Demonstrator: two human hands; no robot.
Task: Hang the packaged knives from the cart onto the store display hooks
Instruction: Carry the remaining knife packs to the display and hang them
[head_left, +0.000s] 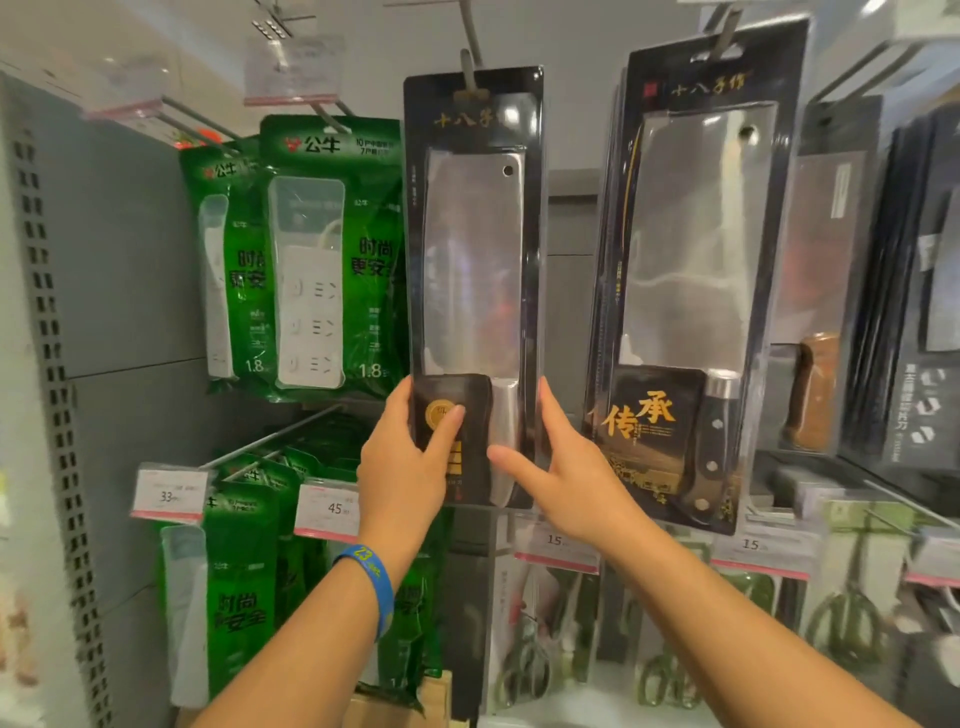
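**Q:** Black knife pack (470, 260) threaded on the hook (470, 67) yet?

**A:** Looks so imo; left grip (410, 457) pinches its bottom corner, right grip (561, 467) clasps the rt edge. Next: push it back, release both.

Left hand (410, 470), right hand (569, 480) on knife package (470, 249)

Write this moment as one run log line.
step: hanging | cleaver package: on hook | left hand: grips bottom | right hand: pinches edge
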